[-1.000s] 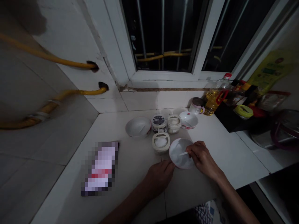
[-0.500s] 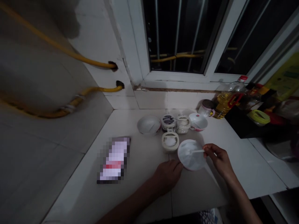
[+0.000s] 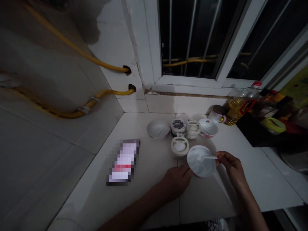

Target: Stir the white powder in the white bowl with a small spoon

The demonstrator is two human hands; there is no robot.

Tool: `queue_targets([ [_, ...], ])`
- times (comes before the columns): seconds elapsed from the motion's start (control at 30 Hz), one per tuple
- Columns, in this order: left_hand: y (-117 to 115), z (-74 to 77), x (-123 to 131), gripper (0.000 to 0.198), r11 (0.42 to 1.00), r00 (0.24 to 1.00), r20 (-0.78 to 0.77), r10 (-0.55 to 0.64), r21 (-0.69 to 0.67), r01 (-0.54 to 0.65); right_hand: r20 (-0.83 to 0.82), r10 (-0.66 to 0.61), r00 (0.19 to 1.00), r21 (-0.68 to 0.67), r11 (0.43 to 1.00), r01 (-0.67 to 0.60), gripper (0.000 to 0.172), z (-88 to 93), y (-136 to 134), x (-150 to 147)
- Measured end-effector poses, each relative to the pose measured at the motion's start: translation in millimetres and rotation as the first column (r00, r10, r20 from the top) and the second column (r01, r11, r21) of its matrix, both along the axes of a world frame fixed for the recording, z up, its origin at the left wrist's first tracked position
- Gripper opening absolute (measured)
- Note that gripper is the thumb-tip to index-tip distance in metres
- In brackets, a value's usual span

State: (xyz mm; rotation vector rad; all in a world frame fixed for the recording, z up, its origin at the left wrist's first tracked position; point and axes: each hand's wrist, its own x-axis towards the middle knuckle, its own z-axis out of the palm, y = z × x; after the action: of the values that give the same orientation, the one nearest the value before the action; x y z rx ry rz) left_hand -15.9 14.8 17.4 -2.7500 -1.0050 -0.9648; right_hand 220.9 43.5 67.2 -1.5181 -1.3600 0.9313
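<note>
Pinched in the fingers of my right hand is the handle of a small white spoon. The spoon's far end dips into a white bowl whose pale contents I cannot identify. On the bowl's left side, my left hand closes its fingertips on the rim. Just behind the bowl stands a square-lidded jar with white contents. Two more jars, one dark-topped and one pale, sit close behind it.
A bowl is left of the jars, and a patterned bowl right of them. A blurred-out phone lies at left. Along the back right are a mug, an oil bottle and a yellow-lidded container.
The whole scene has shifted slightly right in the picture as the head view turned left. Both hands keep their hold, and the spoon stays in the bowl.
</note>
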Motion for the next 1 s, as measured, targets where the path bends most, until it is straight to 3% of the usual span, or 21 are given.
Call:
queue_targets([
  [0.27, 1, -4.4, -1, 0.017, 1.0, 1.0, 0.004, 0.004, 0.018, -0.004, -0.104, -0.036, 0.994, 0.02, 0.999, 0.038, 0.029, 0.8, -3, 0],
  [0.43, 0, -2.4, -1, 0.018, 1.0, 1.0, 0.02, -0.015, -0.001, 0.015, -0.041, -0.044, 0.998, 0.004, 0.999, 0.044, 0.032, -3.8, -4, 0],
  [1.0, 1, -0.7, 0, 0.019, 0.999, 0.998, 0.056, -0.03, 0.03, 0.029, -0.067, -0.089, 0.994, -0.01, 0.996, 0.088, 0.033, -9.6, -10, 1],
])
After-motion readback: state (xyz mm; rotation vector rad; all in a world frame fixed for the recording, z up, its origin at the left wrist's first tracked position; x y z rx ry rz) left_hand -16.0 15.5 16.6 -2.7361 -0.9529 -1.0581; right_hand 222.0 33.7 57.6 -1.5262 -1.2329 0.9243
